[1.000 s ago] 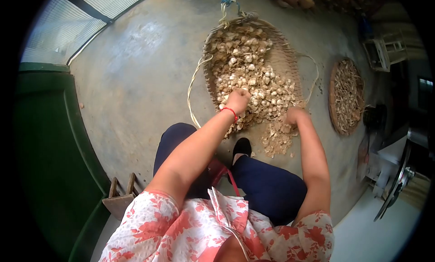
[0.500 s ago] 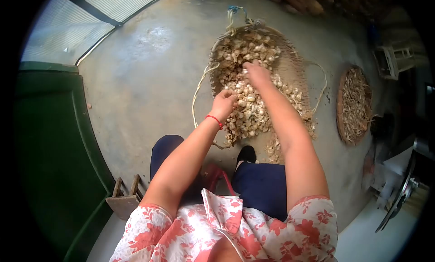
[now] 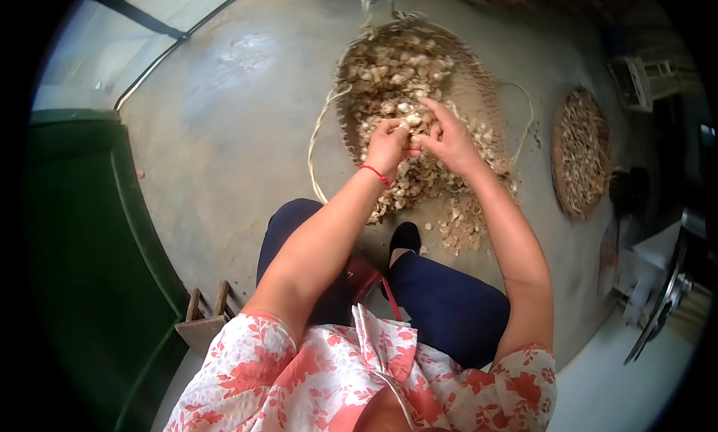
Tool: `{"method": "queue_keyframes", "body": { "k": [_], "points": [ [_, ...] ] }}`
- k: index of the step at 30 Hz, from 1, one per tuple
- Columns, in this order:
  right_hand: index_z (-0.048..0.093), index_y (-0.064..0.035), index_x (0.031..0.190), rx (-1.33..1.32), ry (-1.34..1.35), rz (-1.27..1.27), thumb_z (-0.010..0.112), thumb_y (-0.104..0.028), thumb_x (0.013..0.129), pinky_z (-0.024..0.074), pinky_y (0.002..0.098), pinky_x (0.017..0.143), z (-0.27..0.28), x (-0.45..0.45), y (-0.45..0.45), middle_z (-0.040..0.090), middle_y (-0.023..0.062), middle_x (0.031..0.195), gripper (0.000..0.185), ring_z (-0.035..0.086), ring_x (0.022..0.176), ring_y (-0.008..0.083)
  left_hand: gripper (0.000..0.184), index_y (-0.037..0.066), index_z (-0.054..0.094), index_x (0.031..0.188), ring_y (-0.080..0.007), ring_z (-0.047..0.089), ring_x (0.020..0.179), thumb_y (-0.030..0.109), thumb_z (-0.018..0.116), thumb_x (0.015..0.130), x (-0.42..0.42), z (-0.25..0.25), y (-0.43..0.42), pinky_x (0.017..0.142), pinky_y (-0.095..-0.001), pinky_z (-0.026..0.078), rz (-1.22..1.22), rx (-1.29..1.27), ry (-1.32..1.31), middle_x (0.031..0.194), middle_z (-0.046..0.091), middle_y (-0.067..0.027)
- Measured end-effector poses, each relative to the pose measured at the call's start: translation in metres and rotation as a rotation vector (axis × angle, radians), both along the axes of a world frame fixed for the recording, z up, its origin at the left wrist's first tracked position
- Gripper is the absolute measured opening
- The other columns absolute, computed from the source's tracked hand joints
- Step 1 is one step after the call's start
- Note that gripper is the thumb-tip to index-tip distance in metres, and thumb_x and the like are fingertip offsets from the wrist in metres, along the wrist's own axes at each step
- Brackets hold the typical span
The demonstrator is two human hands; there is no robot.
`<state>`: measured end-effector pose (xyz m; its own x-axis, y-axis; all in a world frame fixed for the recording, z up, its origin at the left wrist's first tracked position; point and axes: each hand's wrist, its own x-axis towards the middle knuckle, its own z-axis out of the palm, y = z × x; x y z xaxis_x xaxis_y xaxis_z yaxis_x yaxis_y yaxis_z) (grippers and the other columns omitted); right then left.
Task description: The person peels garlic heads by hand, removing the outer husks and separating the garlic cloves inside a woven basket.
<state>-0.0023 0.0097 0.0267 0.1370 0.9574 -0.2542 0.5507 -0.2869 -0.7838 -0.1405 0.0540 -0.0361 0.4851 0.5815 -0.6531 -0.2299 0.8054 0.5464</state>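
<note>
One roundish bulb shows against the basket, at the left hand, fingers curled (grip unclear); the right hand, fingers spread, is farther, toward the basket's bare side.

1. This is looking like a home's storeroom or utility area; which of the two is staying unclear.
2. A bare, stained concrete floor is stretching across the middle, giving a plain, hard-working look.
3. A green panelled door is standing along the left, below pale panels in a dark frame.
4. Right on the floor, a large woven basket is holding heaped garlic-like bulbs, and a round shallow tray is holding dried pieces, pointing to household produce.
5. A small wooden stool is sitting beside the door, while a pale slatted frame is standing near dim, blurred clutter.
</note>
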Motion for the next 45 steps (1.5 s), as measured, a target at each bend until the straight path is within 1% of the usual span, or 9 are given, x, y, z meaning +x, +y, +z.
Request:
{"method": "queue_keyframes", "body": {
  "k": [8,14,19,23,29,36,38,41,45],
  "points": [
    [0.048,-0.007,0.128,0.124,-0.271,-0.021,0.065,-0.045,0.082,0.0464,0.0393,0.089,0.007,0.007,-0.028,0.057,0.0157,0.121,0.063,0.058,0.104,0.0286,0.012,0.009,0.045,0.098,-0.0179,0.057,0.074,0.021,0.042,0.095,0.006,0.019,-0.014,0.068,-0.0345,0.051,-0.144,-0.077,-0.344,0.084,0.055,-0.0048],
    [0.053,-0.0031,0.116,0.101,-0.049,0.01,0.065,-0.034,0.081,0.051,0.0319,0.074,0.002,-0.006,-0.016,0.066,0.0139,0.092,0.048,0.065,0.084,0.0238,0.036,0.011,0.046,0.095,-0.0109,0.046,0.05,0.047,0.041,0.094,0.001,0.035,-0.008,0.042,-0.0241,0.035,-0.304,0.222,0.036,0.063,0.047,0.0015],
    [0.054,-0.0066,0.122,0.028,-0.007,0.094,0.066,-0.033,0.08,0.0454,0.0391,0.093,0.019,-0.01,-0.005,0.06,0.0164,0.118,0.051,0.059,0.107,0.0277,0.044,0.015,0.045,0.071,-0.0076,0.026,0.041,0.053,0.039,0.094,-0.003,0.034,-0.002,0.038,-0.0241,0.018,-0.249,-0.063,-0.121,0.053,0.034,0.0051],
    [0.056,-0.0072,0.119,0.048,0.213,-0.04,0.06,-0.03,0.087,0.0522,0.03,0.07,0.01,-0.019,-0.001,0.064,0.0111,0.1,0.039,0.062,0.078,0.015,0.041,0.013,0.048,0.08,-0.0074,0.026,0.042,0.046,0.033,0.098,-0.007,0.035,0.002,0.039,-0.0224,0.021,-0.153,-0.203,-0.348,0.056,0.037,0.0026],
    [0.059,-0.0035,0.096,0.051,0.893,-0.566,0.049,-0.025,0.096,0.0371,0.0211,0.039,-0.007,-0.032,-0.003,0.057,0.0005,0.071,0.023,0.052,0.05,0.0064,0.034,0.012,0.048,0.085,-0.0049,0.024,0.041,0.042,0.038,0.098,-0.004,0.044,-0.002,0.037,-0.0199,0.019,-0.124,-0.148,-0.275,0.056,0.038,0.0033],
    [0.057,-0.0137,0.094,-0.211,1.278,-0.77,0.04,-0.035,0.098,0.0385,0.0231,0.041,-0.021,0.006,-0.009,0.052,-0.0034,0.063,0.027,0.037,0.042,0.0056,0.029,0.011,0.049,0.097,-0.0058,0.026,0.042,0.039,0.044,0.096,-0.009,0.051,0.004,0.038,-0.02,0.02,-0.257,-0.04,-0.286,0.059,0.043,0.0001],
    [0.057,-0.0096,0.104,-0.247,1.255,-0.645,0.036,-0.038,0.099,0.0449,0.0251,0.048,-0.015,0.015,-0.01,0.058,0.002,0.075,0.036,0.047,0.051,0.0074,0.029,0.011,0.049,0.097,-0.0063,0.026,0.043,0.04,0.044,0.096,-0.009,0.048,0.002,0.039,-0.0204,0.021,-0.278,-0.075,-0.281,0.059,0.043,0.0001],
    [0.054,-0.0098,0.123,0.031,0.098,-0.279,0.046,-0.044,0.094,0.0495,0.0404,0.08,-0.012,0.003,-0.008,0.057,0.0115,0.112,0.045,0.057,0.092,0.0229,0.031,0.015,0.043,0.083,-0.0081,0.026,0.047,0.043,0.045,0.095,-0.009,0.045,-0.002,0.043,-0.0221,0.022,-0.371,-0.133,-0.169,0.059,0.038,0.0024],
    [0.062,-0.0066,0.101,0.209,-0.051,-0.013,0.062,-0.046,0.083,0.047,0.04,0.08,-0.003,-0.019,-0.008,0.058,0.0137,0.099,0.044,0.058,0.091,0.0294,0.034,0.016,0.043,0.08,-0.0067,0.027,0.048,0.045,0.041,0.097,-0.007,0.043,0.001,0.043,-0.0225,0.022,-0.338,-0.106,-0.216,0.06,0.035,0.0035]
  ]
}}
